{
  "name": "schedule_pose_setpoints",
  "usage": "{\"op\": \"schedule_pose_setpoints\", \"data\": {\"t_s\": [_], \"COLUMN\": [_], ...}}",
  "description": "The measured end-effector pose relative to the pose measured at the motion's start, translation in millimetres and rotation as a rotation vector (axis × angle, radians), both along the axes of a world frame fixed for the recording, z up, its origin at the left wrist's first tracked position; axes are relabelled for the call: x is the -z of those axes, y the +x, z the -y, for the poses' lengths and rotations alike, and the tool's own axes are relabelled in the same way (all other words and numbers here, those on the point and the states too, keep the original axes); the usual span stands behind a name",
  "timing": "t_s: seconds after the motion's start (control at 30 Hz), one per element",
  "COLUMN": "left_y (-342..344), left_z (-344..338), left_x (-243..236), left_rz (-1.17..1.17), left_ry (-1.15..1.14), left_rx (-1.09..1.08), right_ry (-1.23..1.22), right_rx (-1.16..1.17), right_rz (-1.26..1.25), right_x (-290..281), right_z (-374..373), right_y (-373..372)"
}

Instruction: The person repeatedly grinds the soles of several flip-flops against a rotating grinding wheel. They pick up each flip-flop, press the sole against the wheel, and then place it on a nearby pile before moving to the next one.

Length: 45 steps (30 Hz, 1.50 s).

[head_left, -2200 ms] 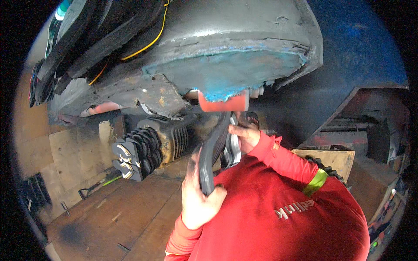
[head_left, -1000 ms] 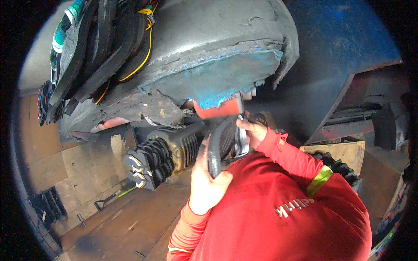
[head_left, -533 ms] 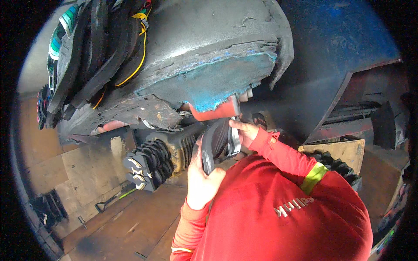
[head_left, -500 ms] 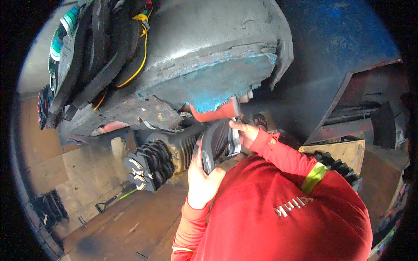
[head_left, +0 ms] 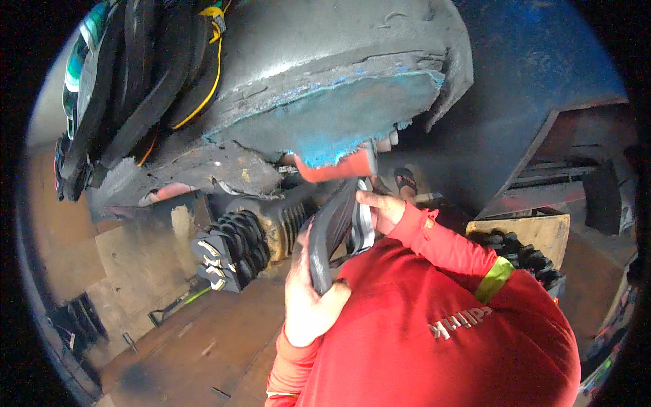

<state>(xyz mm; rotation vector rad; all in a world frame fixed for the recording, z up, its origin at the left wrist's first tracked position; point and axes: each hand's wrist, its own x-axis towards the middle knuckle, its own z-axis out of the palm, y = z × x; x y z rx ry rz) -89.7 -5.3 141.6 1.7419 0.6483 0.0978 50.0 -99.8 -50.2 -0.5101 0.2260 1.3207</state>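
A dark sandal [head_left: 328,229] with a thick black sole and a grey-and-white side is held up in front of my red-sleeved body. My left hand [head_left: 308,298] grips its near end, thumb on one side and fingers on the other. My right hand [head_left: 384,209] pinches its far side, close to the white edge. Just beyond the sandal is a red machine part [head_left: 339,168], partly under a frayed, dusty blue cloth [head_left: 325,129]. Whether the sole touches the red part I cannot tell.
Several black sandals stand in a row [head_left: 230,247] at the left. More soles or sandals [head_left: 146,74] lie on the grey machine housing [head_left: 325,34]. A box of dark pieces [head_left: 519,254] is at the right. A foot [head_left: 407,182] shows beyond my right hand.
The sandal has tilted and shifted slightly toward the lower left with my left hand. My right hand keeps its hold. The whole view has shifted a little.
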Motion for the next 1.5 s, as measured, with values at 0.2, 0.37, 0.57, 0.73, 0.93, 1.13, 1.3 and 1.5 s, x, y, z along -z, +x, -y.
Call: {"op": "schedule_pose_setpoints", "data": {"t_s": [0.2,0.37,0.57,0.73,0.93,1.13,1.3,1.5], "left_y": [26.6,1.3,-20.1,1.7,3.3,-11.8,-23.2,0.1], "left_z": [-3.5,2.8,2.5,-7.3,0.0,-1.8,5.8,1.6], "left_x": [31.0,14.6,-14.3,-0.1,8.4,-3.5,-26.1,3.7], "left_rz": [0.024,0.019,-0.016,-0.022,0.013,-0.044,-0.053,-0.066], "left_ry": [-0.115,-0.115,0.184,0.014,-0.131,0.06,0.081,0.073], "left_rx": [-0.026,-0.09,0.085,0.014,-0.061,0.034,0.029,0.035], "right_ry": [-0.067,-0.103,-0.15,-0.088,-0.09,-0.094,-0.061,0.033], "right_rx": [-0.158,-0.121,-0.02,-0.171,-0.131,-0.089,-0.048,-0.154], "right_rz": [0.015,0.06,-0.028,-0.055,0.025,0.005,0.01,-0.083], "right_x": [23.7,-8.8,-33.2,-13.5,-3.5,-21.7,-28.7,-9.1], "right_z": [3.6,9.1,11.4,0.1,1.8,9.3,11.8,3.1], "right_y": [23.8,21.4,-1.1,14.8,18.8,10.6,-11.9,21.4]}}
